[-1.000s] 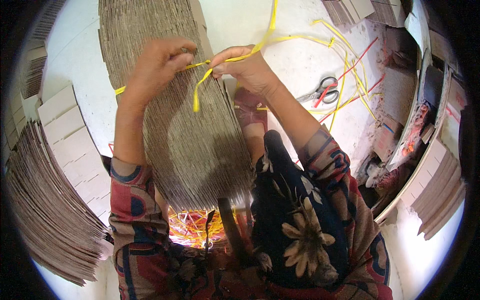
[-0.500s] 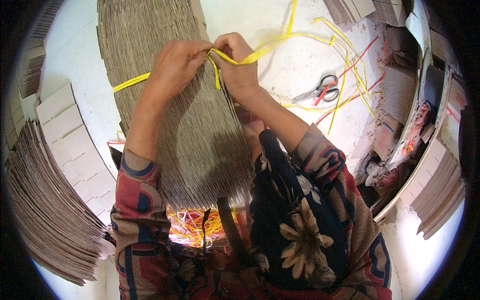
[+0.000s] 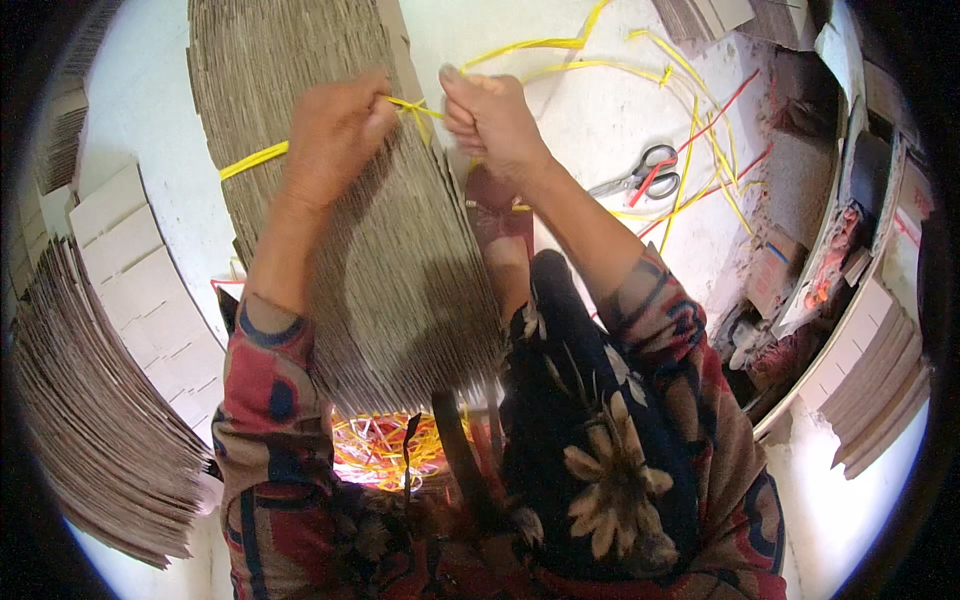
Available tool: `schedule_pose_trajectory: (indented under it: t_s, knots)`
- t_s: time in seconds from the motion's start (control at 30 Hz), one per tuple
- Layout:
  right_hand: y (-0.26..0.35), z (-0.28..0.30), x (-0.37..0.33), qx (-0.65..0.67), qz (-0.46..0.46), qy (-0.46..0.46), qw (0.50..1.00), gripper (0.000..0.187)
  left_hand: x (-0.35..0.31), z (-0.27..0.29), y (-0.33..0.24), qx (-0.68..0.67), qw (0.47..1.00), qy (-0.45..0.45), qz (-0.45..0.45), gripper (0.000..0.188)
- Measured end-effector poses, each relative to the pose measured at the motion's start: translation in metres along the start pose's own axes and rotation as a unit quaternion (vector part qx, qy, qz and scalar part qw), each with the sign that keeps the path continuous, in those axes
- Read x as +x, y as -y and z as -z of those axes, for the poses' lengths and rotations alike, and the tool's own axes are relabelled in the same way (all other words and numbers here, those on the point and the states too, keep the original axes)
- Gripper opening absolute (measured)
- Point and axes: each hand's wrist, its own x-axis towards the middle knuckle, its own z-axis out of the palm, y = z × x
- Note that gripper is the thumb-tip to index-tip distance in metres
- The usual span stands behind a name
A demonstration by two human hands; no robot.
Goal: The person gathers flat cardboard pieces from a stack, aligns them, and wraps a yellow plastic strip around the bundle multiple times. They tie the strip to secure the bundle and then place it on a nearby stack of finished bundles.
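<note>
1. Fingers of left hand (image 3: 335,125): curled tight, pinching yellow strap (image 3: 253,160).
2. Right hand (image 3: 490,120): loose fist, blurred on my feed; strap seems gripped.
3. Hands set apart, I judge, to tension the short span between.
4. Cardboard stack (image 3: 400,270) lies under the left hand, strap across it.
5. Scissors (image 3: 630,182) lie right, presumably parked within reach.

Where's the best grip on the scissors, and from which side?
Probably the black handle loops, from above and the right. The scissors lie flat on the white surface, loops outward, blades pointing left toward the right forearm. A red strip crosses the handles; I can't tell whether it's loose or tied on.
</note>
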Motion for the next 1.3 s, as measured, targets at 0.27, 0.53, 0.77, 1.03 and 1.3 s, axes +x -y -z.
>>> schedule_pose_trajectory:
  t_s: [0.27,0.53,0.77,1.03,1.3]
  knots:
    - [-0.023,0.036,-0.018,0.127,0.018,-0.072,0.989,0.045,-0.053,0.057,0.028,0.105,0.979,-0.159,0.071,0.046]
    - [-0.050,0.001,-0.044,-0.069,-0.009,-0.051,0.996,0.073,-0.088,0.038,0.075,0.181,0.974,-0.099,0.098,0.086]
    - [-0.054,-0.012,-0.064,-0.245,-0.002,-0.015,0.969,0.098,-0.148,0.069,0.101,-0.258,0.916,-0.134,0.277,0.079]
    - [-0.044,-0.026,-0.048,-0.396,-0.005,0.101,0.913,0.108,-0.191,0.022,0.072,-0.473,0.808,-0.087,0.339,0.081]
    - [0.002,-0.041,-0.006,-0.366,0.054,0.044,0.928,0.081,-0.198,0.001,0.067,-0.470,0.793,-0.259,0.287,0.063]
